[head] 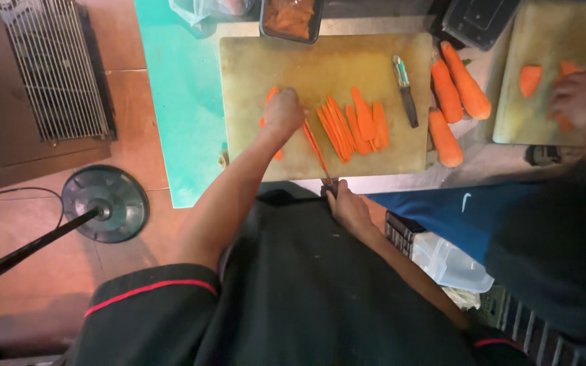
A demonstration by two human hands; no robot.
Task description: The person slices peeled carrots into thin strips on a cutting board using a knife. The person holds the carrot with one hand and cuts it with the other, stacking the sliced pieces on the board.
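While our right hand (348, 207) is closed around the knife (317, 152) handle at the near edge of the cutting board (252, 61), our left hand (283, 112) is curled over a carrot piece (270, 95), pinning it to the board. We judge fingertips should stay tucked behind the blade and each stroke run parallel. Cut slices (350, 122) lie fanned just right of the blade; a peeler (405, 91) and whole carrots (456, 95) sit beyond, on the surface.

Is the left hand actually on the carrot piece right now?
Touching. The head view shows the left hand pressed over the carrot piece, orange showing on both sides of the fingers.
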